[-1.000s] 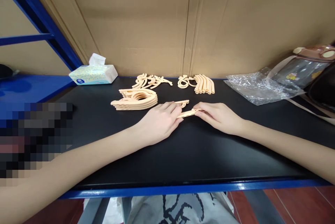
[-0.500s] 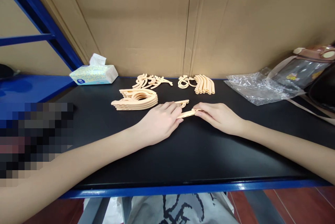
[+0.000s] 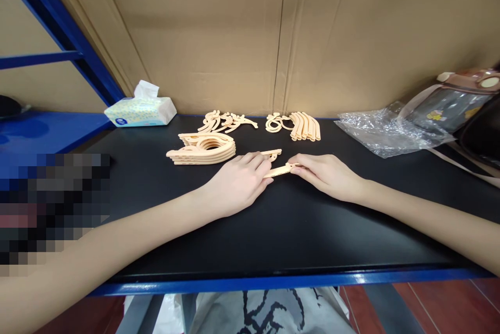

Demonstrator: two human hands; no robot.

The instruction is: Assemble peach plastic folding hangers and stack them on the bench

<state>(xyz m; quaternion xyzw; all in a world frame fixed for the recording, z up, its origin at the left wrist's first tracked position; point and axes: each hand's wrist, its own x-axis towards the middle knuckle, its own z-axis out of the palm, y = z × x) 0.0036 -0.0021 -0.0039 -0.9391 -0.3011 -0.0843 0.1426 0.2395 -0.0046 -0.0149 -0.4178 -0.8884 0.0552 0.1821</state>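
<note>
Low over the black tabletop, my left hand [image 3: 244,180] is closed on a cream plastic folding hanger [image 3: 278,171], palm down, hiding much of it. One arm of the hanger sticks out toward the right, with a second part showing behind my fingers. My right hand [image 3: 328,175] pinches the right end of that arm between thumb and fingers; whether a small separate piece is also in the pinch is hidden. Beside my left hand lies a neat stack of cream hangers [image 3: 203,154], folded and curved.
Behind lie loose cream hanger hooks [image 3: 228,121], a few ring-shaped pieces [image 3: 274,122] and a row of curved hanger arms [image 3: 305,126]. A tissue pack [image 3: 140,111] stands back left. At right are a clear plastic bag [image 3: 390,128] and a strapped bottle [image 3: 449,104]. Cardboard [image 3: 203,26] walls the back.
The hanger arm between my hands has turned very slightly, and its slots show less. Both hands otherwise keep almost the same place and grip.
</note>
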